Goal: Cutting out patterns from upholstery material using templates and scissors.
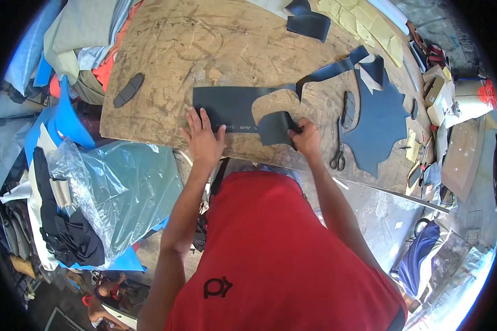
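Observation:
A dark sheet of leather-like material point(223, 102) lies near the front edge of the wooden table, its left part flat. My left hand point(205, 137) rests on its lower left edge with fingers spread. At the right, my right hand point(307, 136) pinches a curled-over end of the dark material, which hides part of the fingers. From the sheet's upper right a narrow dark strip point(328, 70) runs up and bends at the far side. Faint markings show along the sheet's lower edge. Right of my right hand lies a pair of scissors point(338, 157) with dark handles.
A large irregular dark sheet point(378, 124) covers the table's right side. Small dark scraps point(309, 25) lie at the far edge, beside yellowish paper point(364, 22). A dark oblong piece point(129, 90) sits at the left. Plastic-wrapped material point(132, 182) is stacked left of the table point(165, 49).

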The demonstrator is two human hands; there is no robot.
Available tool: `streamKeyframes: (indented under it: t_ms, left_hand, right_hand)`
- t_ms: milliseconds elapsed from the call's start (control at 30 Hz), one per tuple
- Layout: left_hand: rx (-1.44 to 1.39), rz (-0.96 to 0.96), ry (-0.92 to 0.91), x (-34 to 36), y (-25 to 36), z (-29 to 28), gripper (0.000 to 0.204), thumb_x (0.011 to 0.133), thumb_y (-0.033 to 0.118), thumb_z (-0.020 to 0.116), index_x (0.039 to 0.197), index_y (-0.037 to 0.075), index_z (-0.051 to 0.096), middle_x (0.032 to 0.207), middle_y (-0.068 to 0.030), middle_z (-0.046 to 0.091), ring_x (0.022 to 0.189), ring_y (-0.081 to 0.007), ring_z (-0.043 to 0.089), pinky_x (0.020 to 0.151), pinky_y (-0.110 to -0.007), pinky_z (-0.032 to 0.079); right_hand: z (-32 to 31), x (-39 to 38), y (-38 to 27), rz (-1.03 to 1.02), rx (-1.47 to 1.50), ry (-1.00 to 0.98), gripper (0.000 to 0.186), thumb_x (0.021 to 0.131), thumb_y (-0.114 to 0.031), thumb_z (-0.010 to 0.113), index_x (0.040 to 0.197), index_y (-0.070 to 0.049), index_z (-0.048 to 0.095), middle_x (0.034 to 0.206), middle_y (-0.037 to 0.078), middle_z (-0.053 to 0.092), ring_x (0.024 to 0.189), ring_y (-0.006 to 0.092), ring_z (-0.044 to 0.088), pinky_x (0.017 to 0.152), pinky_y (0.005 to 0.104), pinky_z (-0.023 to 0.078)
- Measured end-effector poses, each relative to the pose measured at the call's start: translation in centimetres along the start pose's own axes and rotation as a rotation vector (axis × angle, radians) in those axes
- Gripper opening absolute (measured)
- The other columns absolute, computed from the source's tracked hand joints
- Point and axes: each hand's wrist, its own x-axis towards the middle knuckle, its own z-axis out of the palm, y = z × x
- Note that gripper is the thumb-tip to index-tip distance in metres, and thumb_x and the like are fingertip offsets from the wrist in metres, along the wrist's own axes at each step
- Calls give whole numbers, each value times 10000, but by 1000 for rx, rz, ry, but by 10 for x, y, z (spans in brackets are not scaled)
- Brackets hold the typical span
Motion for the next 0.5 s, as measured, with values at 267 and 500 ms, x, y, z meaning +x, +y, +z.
streamKeyframes:
  t_ms: [267,500]
  left_hand:
    - [-1946,-646,-657,39,-49,-29,504,946,368,692,1230,-48,664,1032,-145,725,841,-218,677,772,-331,544]
    - [-1393,-551,-322,57,-62,24,312,930,177,745,1129,-61,715,898,-118,716,727,-158,658,629,-274,544]
  right_hand:
    - [-13,-2,-159,56,662,-381,170,829,-141,793,920,-37,694,811,61,678,708,184,636,648,296,527]
    - [42,8,-112,-255,432,-128,187,875,-79,729,1058,-45,712,1043,78,698,857,226,662,744,319,561]
